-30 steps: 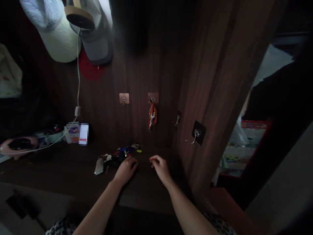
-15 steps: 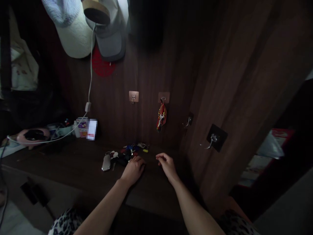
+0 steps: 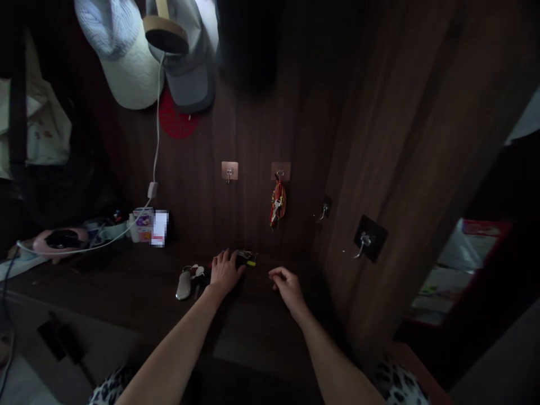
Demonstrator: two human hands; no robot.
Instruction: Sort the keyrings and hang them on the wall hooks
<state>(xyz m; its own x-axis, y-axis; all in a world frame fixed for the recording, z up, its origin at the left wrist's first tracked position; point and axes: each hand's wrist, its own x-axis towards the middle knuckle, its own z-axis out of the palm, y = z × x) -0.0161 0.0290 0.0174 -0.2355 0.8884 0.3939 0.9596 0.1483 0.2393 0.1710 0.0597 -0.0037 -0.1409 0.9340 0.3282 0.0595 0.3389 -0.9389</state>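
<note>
Most keys [image 3: 247, 257] now lie under the left hand [image 3: 225, 271], which slid forward.

Left hand [image 3: 225, 270] lies flat; right hand [image 3: 287, 286] curled.

The left hand [image 3: 225, 271] rests on what may be a key bunch [image 3: 247, 259]. A key fob [image 3: 184, 284] lies to its left, and hung keys [image 3: 277, 203] are behind the right hand [image 3: 287, 286].

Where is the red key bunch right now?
Head view, centre: the red key bunch hangs from the right copper hook on the back panel, beside an empty copper hook, above the right hand.
</note>
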